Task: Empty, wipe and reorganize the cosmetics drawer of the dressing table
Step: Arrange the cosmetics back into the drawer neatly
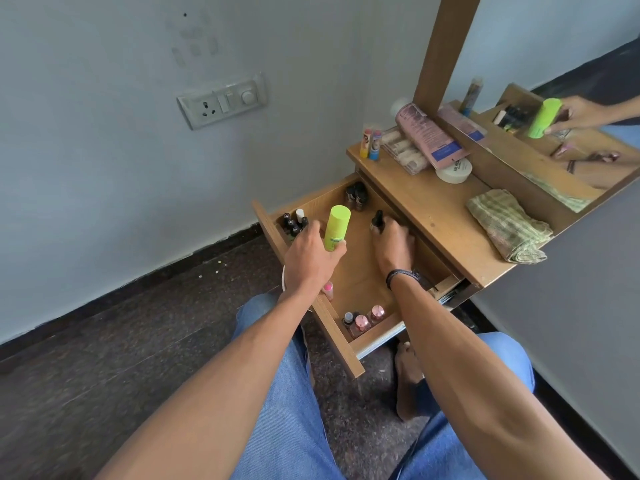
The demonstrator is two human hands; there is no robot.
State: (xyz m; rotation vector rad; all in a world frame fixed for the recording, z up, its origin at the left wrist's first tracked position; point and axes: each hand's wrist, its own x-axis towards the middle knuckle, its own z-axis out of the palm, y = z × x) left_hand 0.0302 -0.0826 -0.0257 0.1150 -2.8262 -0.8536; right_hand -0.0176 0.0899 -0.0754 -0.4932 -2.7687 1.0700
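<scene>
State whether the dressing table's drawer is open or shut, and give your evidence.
Open. The drawer is pulled out from the table, its wooden floor and the small bottles inside exposed.

We see the drawer (360, 268) and the counter (433, 209) in brown wood-grain board, smooth with a dull sheen, and on the counter a coarse woven cloth (507, 226) in a soft matt check, near a glossy plastic tube (431, 136). The green bottle (336, 226) looks like smooth satin plastic, the dark bottle (377, 220) is glossy, and the pink caps (362, 321) shine like metal. Around them we note a matt painted wall (104, 150), a glossy plastic switch plate (221, 102), a polished speckled stone floor (138, 341), clear mirror (554, 36) glass, blue denim jeans (287, 410) and a braided cord wristband (403, 275).
</scene>
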